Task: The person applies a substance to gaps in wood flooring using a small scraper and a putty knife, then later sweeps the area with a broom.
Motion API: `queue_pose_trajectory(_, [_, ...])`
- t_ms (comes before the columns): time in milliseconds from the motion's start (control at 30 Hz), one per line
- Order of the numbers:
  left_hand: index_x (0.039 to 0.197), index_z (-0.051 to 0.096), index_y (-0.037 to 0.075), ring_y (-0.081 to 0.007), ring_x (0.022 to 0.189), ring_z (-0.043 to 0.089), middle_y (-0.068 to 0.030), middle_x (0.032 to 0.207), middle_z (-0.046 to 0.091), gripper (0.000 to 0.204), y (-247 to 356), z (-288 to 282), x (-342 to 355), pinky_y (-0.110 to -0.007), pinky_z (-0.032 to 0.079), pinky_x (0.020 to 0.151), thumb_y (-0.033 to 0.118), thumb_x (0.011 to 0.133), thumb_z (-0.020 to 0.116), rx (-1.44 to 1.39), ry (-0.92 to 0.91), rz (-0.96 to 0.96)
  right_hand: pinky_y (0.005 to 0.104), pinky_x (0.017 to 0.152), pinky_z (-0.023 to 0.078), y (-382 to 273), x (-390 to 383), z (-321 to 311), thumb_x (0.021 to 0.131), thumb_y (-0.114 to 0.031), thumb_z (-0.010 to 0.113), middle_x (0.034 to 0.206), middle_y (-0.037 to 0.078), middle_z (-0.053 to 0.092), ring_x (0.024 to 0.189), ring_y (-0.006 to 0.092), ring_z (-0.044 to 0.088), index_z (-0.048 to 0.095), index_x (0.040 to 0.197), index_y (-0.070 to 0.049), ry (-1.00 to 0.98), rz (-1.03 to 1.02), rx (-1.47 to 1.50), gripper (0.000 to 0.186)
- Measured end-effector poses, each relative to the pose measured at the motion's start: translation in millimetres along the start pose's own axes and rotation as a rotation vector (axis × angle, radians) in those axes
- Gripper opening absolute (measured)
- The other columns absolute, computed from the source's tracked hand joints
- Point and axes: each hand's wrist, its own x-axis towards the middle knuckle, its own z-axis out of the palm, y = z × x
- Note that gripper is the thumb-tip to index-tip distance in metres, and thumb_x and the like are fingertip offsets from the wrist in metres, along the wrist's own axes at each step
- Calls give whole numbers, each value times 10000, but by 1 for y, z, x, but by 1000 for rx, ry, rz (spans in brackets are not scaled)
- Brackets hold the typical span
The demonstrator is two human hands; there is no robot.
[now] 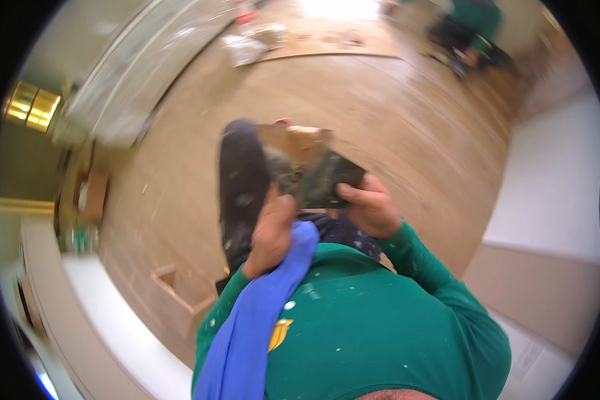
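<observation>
In front of my lap, both hands grip a bent, dark sheet that looks like sandpaper (327, 177), with a tan-brown part along its far side. My left hand (273, 230) pinches the near left part, thumb on top. At the right edge, my right hand (372, 203) has its thumb pressed on the dark face and its fingers underneath. Motion blur softens the sheet's details. A blue cloth (247, 320) hangs down my green top beside my left wrist. My dark-trousered leg (241, 180) is bent just left of the sheet.
Brown flooring (420, 153) spreads around me. A plastic-wrapped long panel (140, 80) lies at the far left. Crumpled clear plastic (247, 50) sits by a board (333, 48) ahead. Another person (473, 30) is low down at the far right. White panels (553, 180) stand at right.
</observation>
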Motion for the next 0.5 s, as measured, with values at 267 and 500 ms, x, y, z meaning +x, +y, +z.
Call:
queue_pose_trajectory(267, [1480, 324, -15, -328, 1397, 382, -189, 1537, 346, 579, 23, -51, 75, -427, 294, 1143, 59, 956, 556, 1144, 148, 516, 333, 667, 529, 63, 41, -267, 945, -147, 628, 991, 55, 677, 824, 156, 624, 625, 1122, -34, 586, -130, -76, 210])
queue_pose_trajectory(500, [1466, 372, 11, -418, 1399, 355, -232, 1527, 349, 692, 33, -82, 140, -469, 302, 1135, 144, 858, 674, 1512, 49, 352, 359, 652, 523, 119, 142, -452, 940, -172, 629, 938, 17, 654, 833, 156, 611, 616, 1128, -99, 983, 139, -233, 202])
